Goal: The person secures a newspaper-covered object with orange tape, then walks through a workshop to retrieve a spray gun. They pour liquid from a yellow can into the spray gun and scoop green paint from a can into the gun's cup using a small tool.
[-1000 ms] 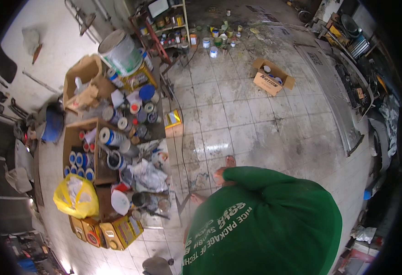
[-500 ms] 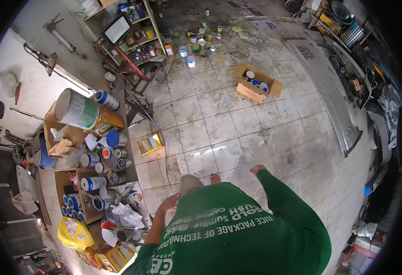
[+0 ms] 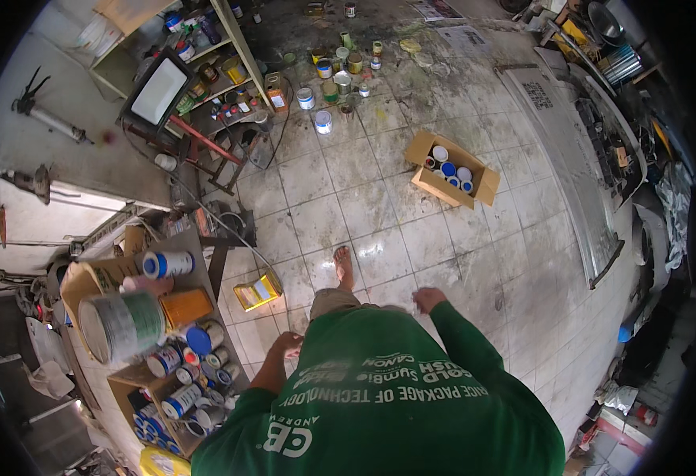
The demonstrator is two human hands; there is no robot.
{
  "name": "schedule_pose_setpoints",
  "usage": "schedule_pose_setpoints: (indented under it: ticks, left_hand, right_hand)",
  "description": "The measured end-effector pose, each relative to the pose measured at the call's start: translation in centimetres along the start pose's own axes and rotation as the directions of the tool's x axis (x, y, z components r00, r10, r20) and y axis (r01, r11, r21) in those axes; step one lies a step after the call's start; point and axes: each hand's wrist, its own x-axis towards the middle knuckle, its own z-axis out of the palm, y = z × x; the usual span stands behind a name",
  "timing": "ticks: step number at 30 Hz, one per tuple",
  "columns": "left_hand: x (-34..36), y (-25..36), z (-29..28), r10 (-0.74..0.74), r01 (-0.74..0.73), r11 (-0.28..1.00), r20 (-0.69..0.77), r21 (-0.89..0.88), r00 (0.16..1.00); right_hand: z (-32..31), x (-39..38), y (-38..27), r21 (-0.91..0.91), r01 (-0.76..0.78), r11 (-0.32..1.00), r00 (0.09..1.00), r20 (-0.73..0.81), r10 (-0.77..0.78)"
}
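Observation:
My left hand [image 3: 287, 346] hangs low beside my body, fingers loosely bent, with nothing visible in it. Closest to it on the floor lies a gold-yellow rectangular tin [image 3: 257, 293]. On the other side, my right hand [image 3: 427, 300] is held out over the tiles, empty as far as it shows, its fingers slightly curled. Ahead and to the right stands an open cardboard box [image 3: 434, 193], with several white- and blue-lidded cans [image 3: 448, 168] inside. Neither hand touches anything. My bare foot [image 3: 342, 266] is forward on the tiles.
At left, a workbench carries a large paint bucket [image 3: 122, 327], an orange tin [image 3: 187, 309] and many cans. Several paint cans [image 3: 323, 121] stand on the floor ahead, by a shelf [image 3: 241, 47]. A long grey panel [image 3: 558, 163] lies right. A cable [image 3: 241, 234] trails nearby.
I have stepped forward, and one foot now shows ahead. The bench things and the gold tin sit lower in view. My right hand has swung inward, toward my body.

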Motion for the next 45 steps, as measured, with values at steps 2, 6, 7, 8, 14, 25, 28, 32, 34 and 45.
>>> schedule_pose_setpoints:
  ticks: [2,6,7,8,14,25,28,32,34,45]
  left_hand:
    - [3.7,5.1,-5.4,0.055,-0.057,0.988,0.02,0.142,0.998]
    - [8.4,17.9,-16.8,0.41,-0.338,0.864,-0.132,0.373,0.902]
    - [9.6,21.8,-19.5,0.482,-0.37,0.838,-0.225,0.401,0.847]
    - [10.4,25.8,-21.1,0.497,-0.472,0.868,-0.309,0.156,0.811]
    - [11.1,51.0,-27.9,0.534,-0.557,0.828,-0.22,-0.055,0.816]
    - [13.9,60.4,-26.6,0.246,-0.254,0.967,-0.174,-0.029,0.954]
    - [15.0,62.2,-25.9,0.208,-0.212,0.977,-0.088,-0.029,0.974]
    - [16.8,69.7,-26.2,-0.046,0.016,0.97,-0.117,-0.243,0.992]
    - [19.7,76.1,-29.0,-0.07,0.059,0.982,-0.061,-0.179,0.996]
    - [30.2,113.6,-44.5,0.46,-0.709,0.585,-0.559,-0.394,0.69]
  right_hand:
    - [-3.6,-1.2,-9.8,-0.211,0.388,0.897,0.887,-0.178,-0.426]
    - [-10.3,-10.9,-34.9,-0.141,0.684,0.715,0.693,-0.181,-0.698]
    - [-11.5,-13.5,-40.1,-0.184,0.823,0.538,0.511,-0.174,-0.842]
    - [-12.7,-15.0,-44.2,-0.257,0.929,0.266,0.245,-0.113,-0.963]
    - [-19.6,-15.5,-58.8,-0.469,0.811,-0.349,-0.314,0.155,-0.937]
    - [-39.1,0.3,-79.1,-0.339,0.848,-0.407,-0.373,0.161,-0.914]
    - [-43.9,6.2,-84.4,-0.632,0.772,-0.063,-0.009,0.089,-0.996]
    - [-48.6,27.0,-88.7,-0.212,0.766,0.607,0.575,-0.196,-0.794]
    - [-51.0,38.7,-85.9,-0.46,0.609,0.646,0.705,-0.059,-0.707]
    - [-55.6,67.3,-84.3,-0.784,0.495,0.374,0.869,0.451,-0.205]
